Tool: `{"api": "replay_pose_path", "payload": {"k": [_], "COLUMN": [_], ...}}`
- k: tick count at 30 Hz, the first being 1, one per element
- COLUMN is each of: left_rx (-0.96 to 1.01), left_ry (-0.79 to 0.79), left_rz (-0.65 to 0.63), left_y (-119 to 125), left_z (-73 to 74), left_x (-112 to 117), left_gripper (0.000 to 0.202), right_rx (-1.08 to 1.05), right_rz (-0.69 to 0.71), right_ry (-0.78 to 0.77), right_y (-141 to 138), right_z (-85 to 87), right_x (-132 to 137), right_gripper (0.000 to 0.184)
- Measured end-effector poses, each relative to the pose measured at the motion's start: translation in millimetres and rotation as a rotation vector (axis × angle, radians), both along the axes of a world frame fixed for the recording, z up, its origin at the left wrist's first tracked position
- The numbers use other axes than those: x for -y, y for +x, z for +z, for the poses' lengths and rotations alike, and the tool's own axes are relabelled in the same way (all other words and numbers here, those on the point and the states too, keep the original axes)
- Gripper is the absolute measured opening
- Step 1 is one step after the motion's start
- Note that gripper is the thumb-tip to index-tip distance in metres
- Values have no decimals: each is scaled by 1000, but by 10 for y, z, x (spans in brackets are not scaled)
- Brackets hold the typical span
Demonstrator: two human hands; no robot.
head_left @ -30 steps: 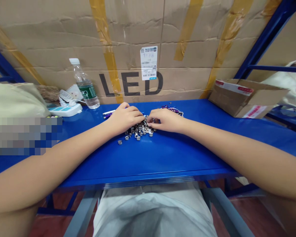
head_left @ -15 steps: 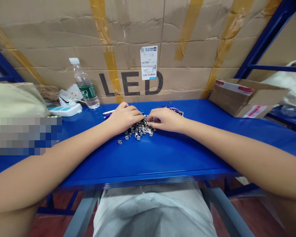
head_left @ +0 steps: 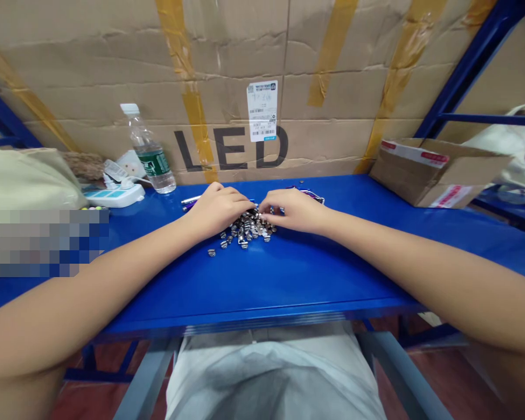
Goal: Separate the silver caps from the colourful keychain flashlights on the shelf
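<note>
A loose pile of small shiny silver metal pieces (head_left: 247, 228) lies on the blue table, a few strays at its near left edge. My left hand (head_left: 222, 209) rests palm down over the pile's left side, fingers together and bent, with its thumb hidden below. From the right, my right hand (head_left: 292, 210) reaches to the pile, its thumb and fingers curled toward each other in a pinch. The fingertips of both hands nearly meet above the pieces. Whatever they hold is too small to make out. Slim silver and purple shiny items (head_left: 191, 202) show behind the left hand, and more purple ones (head_left: 311, 195) behind the right.
At the back left stand a water bottle (head_left: 152, 157) and a white power strip (head_left: 118, 195), beside a pale bag (head_left: 30, 175). An open cardboard box (head_left: 413, 172) sits at the right. A large carton marked LED (head_left: 324, 137) forms the back wall.
Both hands stay over the pile in nearly the same pose. The view has shifted very slightly.
</note>
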State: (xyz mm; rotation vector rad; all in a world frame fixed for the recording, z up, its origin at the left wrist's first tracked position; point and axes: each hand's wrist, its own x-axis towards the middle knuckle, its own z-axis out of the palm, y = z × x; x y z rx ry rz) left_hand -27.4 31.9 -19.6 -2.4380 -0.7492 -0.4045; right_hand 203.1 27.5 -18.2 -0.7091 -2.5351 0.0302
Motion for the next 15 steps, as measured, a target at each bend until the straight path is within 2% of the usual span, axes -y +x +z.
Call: {"api": "replay_pose_path", "payload": {"k": [15], "left_rx": [75], "left_ry": [-92], "left_rz": [27], "left_y": [17], "left_z": [9], "left_x": [32], "left_gripper": [27], "right_rx": [-75], "right_rz": [8], "right_ry": [8], "right_y": [15], "right_z": [-7], "right_x": [-6], "right_gripper": [14]}}
